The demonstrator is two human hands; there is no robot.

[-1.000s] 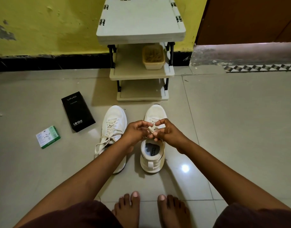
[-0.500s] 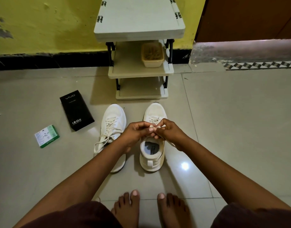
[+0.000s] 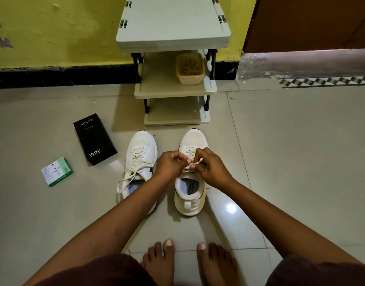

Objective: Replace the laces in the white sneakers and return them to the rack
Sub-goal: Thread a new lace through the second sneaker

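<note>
Both hands meet over the right sneaker point(image 3: 190, 182), just near of the rack point(image 3: 175, 89): left hand point(image 3: 170, 165) and right hand point(image 3: 211, 169) each pinch its white lace point(image 3: 195, 163). The left sneaker point(image 3: 139, 159) lies beside it, laces loose. Bare tile point(image 3: 301, 151) stretches right.

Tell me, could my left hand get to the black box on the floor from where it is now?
Probably yes. The black box lies flat on bare floor left of the left sneaker, with nothing across the way, but the left hand is pinching the lace and would have to let go.
</note>
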